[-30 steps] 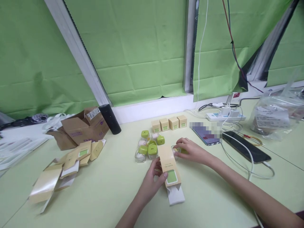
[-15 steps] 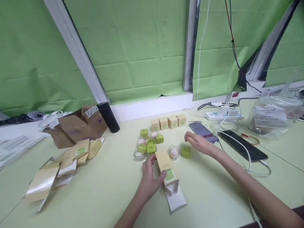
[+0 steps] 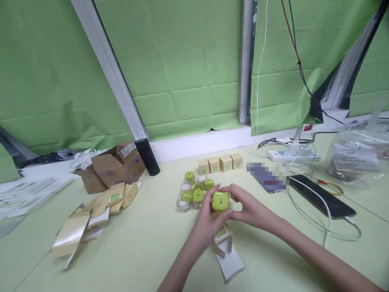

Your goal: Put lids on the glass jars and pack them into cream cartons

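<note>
Left hand (image 3: 204, 219) just ditched the open box (image 3: 222, 232) and joins the right hand (image 3: 251, 209), both gripping a green cap (image 3: 220, 201) over it, so the box's flap (image 3: 230, 263) lies out, unheld.

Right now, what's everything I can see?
held lid: one, green, between hands
jars: several, clear and green, centre
open box: one, tan, beneath hands
small boxes: four, tan, by wall
opened cartons: several, tan, left
cardboard box: one, brown, left
cylinder: one, black, back left
phones: two, dark, right
power strip: one, white, right
cables: several, mixed, right
bag: one, clear, far right
flat items: several, white, far left
table: one, pale green, underneath
curtains: several, green, behind
left hand, right hand: two, bare, at lid
</note>
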A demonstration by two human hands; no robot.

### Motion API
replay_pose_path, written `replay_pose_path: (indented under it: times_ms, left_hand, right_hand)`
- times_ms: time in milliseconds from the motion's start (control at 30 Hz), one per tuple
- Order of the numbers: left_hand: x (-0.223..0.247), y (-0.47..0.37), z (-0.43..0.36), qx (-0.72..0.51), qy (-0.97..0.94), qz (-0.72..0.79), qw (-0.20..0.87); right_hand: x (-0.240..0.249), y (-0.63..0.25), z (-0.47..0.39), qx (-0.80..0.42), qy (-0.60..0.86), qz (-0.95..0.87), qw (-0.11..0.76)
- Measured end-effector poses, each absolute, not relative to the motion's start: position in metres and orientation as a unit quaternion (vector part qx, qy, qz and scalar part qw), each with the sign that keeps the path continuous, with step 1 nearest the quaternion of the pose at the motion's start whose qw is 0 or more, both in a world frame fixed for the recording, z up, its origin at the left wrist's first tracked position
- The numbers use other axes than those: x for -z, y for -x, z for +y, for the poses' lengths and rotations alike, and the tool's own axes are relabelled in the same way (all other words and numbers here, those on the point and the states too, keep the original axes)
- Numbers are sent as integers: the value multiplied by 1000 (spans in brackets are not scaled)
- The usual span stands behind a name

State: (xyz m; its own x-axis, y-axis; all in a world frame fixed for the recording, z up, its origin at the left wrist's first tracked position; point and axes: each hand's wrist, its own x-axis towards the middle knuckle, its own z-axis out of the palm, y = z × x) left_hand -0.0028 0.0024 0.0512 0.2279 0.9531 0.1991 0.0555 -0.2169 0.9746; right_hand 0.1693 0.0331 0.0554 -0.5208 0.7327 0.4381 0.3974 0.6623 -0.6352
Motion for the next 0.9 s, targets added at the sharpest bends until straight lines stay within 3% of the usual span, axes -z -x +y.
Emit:
replay_pose_path:
  times_ms: [167,333,500,633,733,900]
  left_hand:
    - [-48,1,7,-556,-362,309,681]
    - [-48,12,10,-537,-159,184,808]
    - [-41,14,7,-564,-145,201,788]
    - [-37,6,5,-569,-265,264,732]
    - [-38,1,1,-559,-365,276,692]
    - [-35,3,0,-550,-356,310,689]
  right_hand:
    - [-51,-169,30,-344,338,-756,442]
    - [-52,-173,37,-386,358,-678,513]
    - [-53,-165,31,-474,362,-616,514]
    - [-52,-157,24,-537,321,-586,514]
    - [-50,-155,20,-508,324,-610,515]
    - [-47,-161,21,-403,344,-704,472]
